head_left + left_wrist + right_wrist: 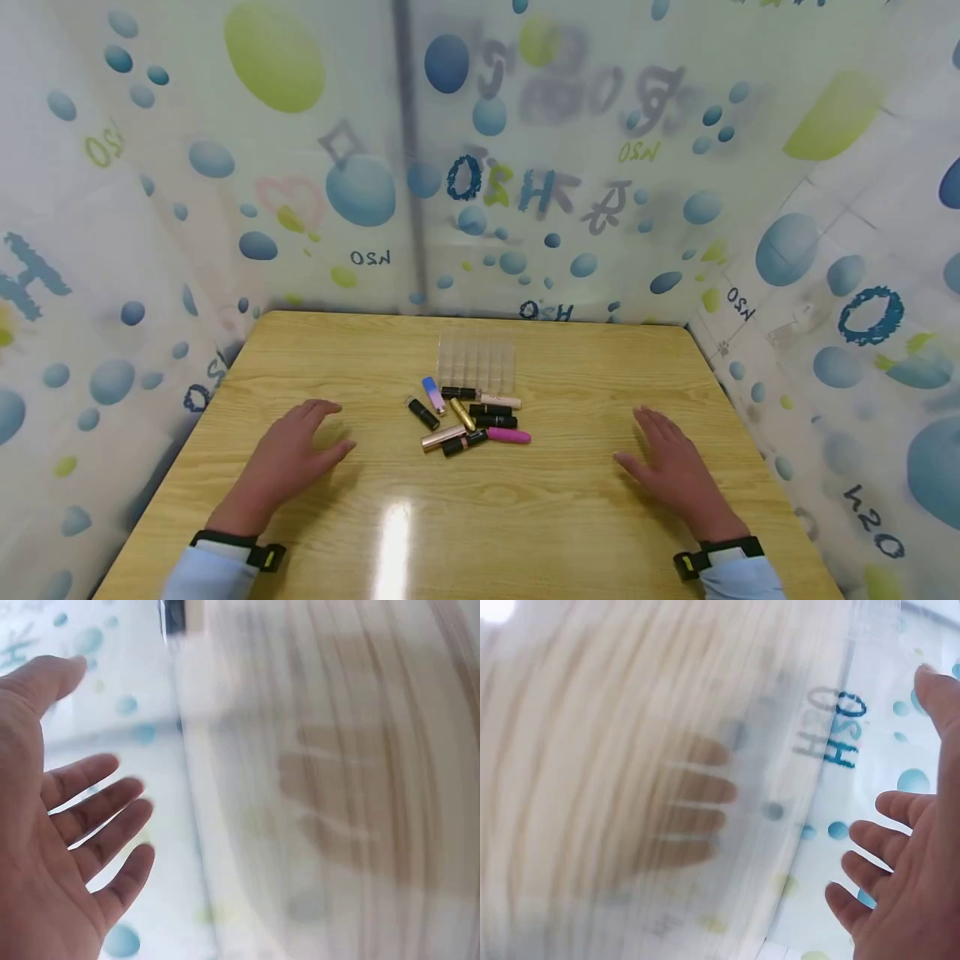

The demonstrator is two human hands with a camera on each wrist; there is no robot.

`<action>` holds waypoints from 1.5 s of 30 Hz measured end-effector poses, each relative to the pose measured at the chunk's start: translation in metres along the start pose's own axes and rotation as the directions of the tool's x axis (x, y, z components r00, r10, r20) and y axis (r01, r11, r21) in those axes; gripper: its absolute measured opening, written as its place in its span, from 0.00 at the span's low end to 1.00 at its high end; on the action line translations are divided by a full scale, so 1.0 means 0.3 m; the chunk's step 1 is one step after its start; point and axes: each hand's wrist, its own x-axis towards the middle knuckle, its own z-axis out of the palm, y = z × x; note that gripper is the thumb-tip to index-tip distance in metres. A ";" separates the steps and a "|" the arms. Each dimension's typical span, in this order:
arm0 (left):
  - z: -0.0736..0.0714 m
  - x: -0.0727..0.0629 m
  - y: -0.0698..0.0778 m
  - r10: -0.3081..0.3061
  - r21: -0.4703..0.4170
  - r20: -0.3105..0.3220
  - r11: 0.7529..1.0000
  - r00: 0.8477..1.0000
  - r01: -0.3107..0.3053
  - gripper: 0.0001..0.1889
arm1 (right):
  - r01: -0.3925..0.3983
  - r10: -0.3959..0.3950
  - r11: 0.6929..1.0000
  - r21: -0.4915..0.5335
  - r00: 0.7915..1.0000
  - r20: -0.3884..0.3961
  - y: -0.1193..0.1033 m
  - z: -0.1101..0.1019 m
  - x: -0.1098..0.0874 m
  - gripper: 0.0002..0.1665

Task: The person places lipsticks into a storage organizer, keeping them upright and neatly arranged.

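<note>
Nothing is in the grasp of either of the person's hands, so the step in hand looks like a moment of readiness before any handling. The left hand (288, 458) hangs above the bench (570, 508) toward its left edge, fingers loosely extended and thumb apart; the right hand (678, 475) mirrors it toward the right edge, equally free.

Between them, about midway between the side edges and nearer the far edge, lies a loose cluster of small cosmetic tubes: a magenta tube (509, 435), a gold tube (462, 414), a blue-purple tube (433, 395), a rose-gold tube (443, 438), a pale pink tube (500, 402) and several black ones. Just beyond them, toward the far edge, sits a clear divided case (476, 354); whether the farthest tubes touch it cannot be told.

The next move would seem to call for one hand to come inward and pinch a single tube. The outer ones, such as the magenta tube, look easiest; the crowded middle risks nudging neighbours.
</note>
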 end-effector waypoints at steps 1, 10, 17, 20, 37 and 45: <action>0.013 0.007 0.016 0.006 -0.016 0.008 1.000 1.000 -0.006 0.30 | 0.002 -0.002 1.000 0.003 1.000 0.005 -0.010 0.003 0.001 0.51; 0.144 0.090 0.170 0.099 -0.084 0.086 0.992 0.991 -0.092 0.15 | 0.061 -0.062 0.998 0.019 0.998 0.032 -0.112 0.040 0.033 0.43; 0.217 0.159 0.262 0.151 -0.010 0.113 0.989 0.982 -0.151 0.15 | 0.119 -0.119 0.993 -0.002 0.991 0.054 -0.162 0.063 0.054 0.41; 0.240 0.181 0.288 0.166 0.043 0.122 0.984 0.979 -0.172 0.13 | 0.125 -0.124 0.992 -0.014 0.990 0.074 -0.173 0.069 0.059 0.42; 0.242 0.209 0.320 0.173 0.013 0.130 0.984 0.976 -0.176 0.12 | 0.114 -0.112 0.993 -0.018 0.990 0.091 -0.203 0.075 0.055 0.42; 0.158 0.246 0.313 0.168 -0.161 0.109 0.976 0.980 -0.149 0.07 | 0.121 -0.119 0.993 -0.013 0.989 0.082 -0.199 0.079 0.052 0.41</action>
